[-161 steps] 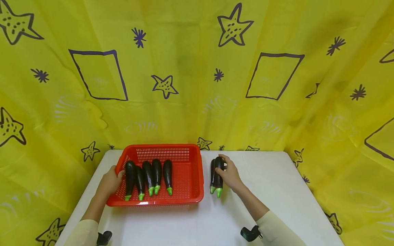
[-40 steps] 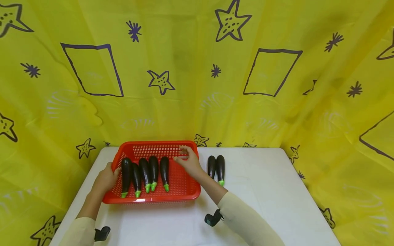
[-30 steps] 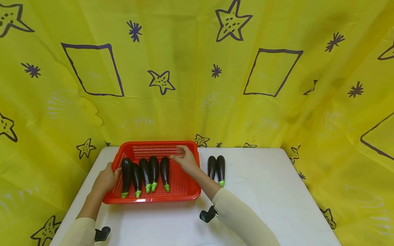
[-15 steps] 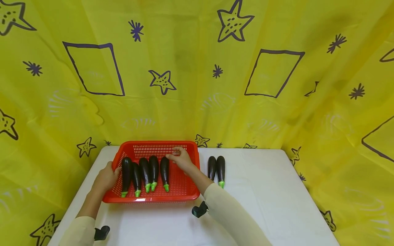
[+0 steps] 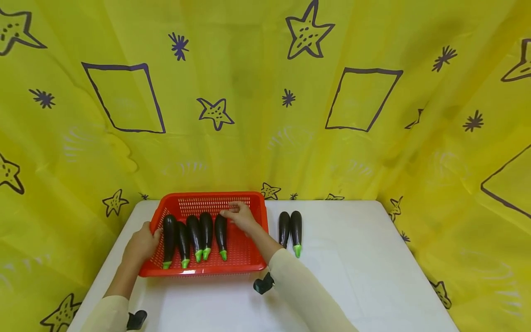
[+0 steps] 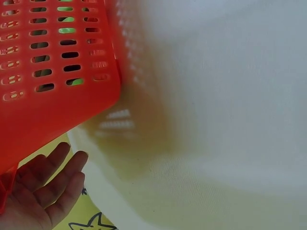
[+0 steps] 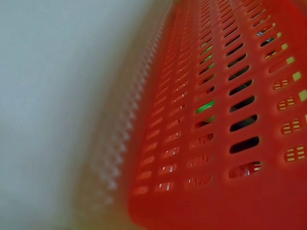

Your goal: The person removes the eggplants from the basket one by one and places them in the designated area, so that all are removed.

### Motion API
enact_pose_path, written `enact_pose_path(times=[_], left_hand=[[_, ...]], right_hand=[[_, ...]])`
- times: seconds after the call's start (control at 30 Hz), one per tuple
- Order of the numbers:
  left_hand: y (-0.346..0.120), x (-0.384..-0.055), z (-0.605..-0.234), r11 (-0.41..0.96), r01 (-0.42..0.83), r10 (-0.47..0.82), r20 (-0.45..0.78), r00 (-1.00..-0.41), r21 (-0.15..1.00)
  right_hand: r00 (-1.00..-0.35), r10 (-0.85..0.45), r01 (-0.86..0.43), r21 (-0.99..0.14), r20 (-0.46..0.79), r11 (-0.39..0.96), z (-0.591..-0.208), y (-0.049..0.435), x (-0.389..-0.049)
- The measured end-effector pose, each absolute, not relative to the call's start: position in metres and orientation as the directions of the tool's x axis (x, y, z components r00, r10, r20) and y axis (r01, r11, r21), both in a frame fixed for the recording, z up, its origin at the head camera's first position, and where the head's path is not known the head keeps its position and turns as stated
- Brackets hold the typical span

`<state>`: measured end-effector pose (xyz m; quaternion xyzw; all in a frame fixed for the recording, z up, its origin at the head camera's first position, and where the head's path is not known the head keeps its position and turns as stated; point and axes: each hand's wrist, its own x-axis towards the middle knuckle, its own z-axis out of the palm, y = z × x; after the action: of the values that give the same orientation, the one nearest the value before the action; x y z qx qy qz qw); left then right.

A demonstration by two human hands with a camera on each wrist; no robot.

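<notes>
A red plastic basket [image 5: 244,266] with slotted walls holds several dark eggplants [image 5: 169,240] with green stem ends, lying side by side. My left hand [image 5: 143,242] grips its left rim; in the left wrist view that hand's fingers [image 6: 62,191] extend below the rim. Inside the basket, my right hand [image 5: 242,219] is at the rounded top of the rightmost eggplant [image 5: 221,237], fingers loosely spread. Whether its thumb touches that eggplant cannot be told. The right wrist view shows just the basket's slotted wall [image 7: 192,201], without the hand.
Two more eggplants [image 5: 296,230] lie together on the white table [image 5: 352,272], to the right of the basket and partly behind my right forearm. A yellow patterned curtain [image 5: 249,152] rises behind the table and along both sides.
My right hand has left the two eggplants on the table, entered the basket and drifted left to the rightmost eggplant there. My left hand stays on the rim.
</notes>
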<state>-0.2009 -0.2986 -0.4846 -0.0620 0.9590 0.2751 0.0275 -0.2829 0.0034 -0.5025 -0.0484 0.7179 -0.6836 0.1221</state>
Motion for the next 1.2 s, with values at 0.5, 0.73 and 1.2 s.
enact_pose_path(times=[0.5, 0.73, 1.2], left_hand=[[-0.3, -0.202, -0.487, 0.832, -0.147, -0.115, -0.093, -0.989, 0.535], [-0.297, -0.2, -0.488, 0.832, -0.143, -0.112, -0.091, -0.99, 0.537], [-0.296, -0.198, -0.486, 0.833, -0.149, -0.114, -0.098, -0.989, 0.533]], right_hand=[[-0.947, -0.32, -0.151, -0.873, -0.006, 0.463, -0.509, 0.005, -0.278], [-0.917, -0.397, -0.234, -0.779, -0.021, 0.581, -0.51, 0.006, -0.273], [-0.869, -0.485, -0.3, -0.674, -0.1, 0.675, -0.512, -0.006, -0.269]])
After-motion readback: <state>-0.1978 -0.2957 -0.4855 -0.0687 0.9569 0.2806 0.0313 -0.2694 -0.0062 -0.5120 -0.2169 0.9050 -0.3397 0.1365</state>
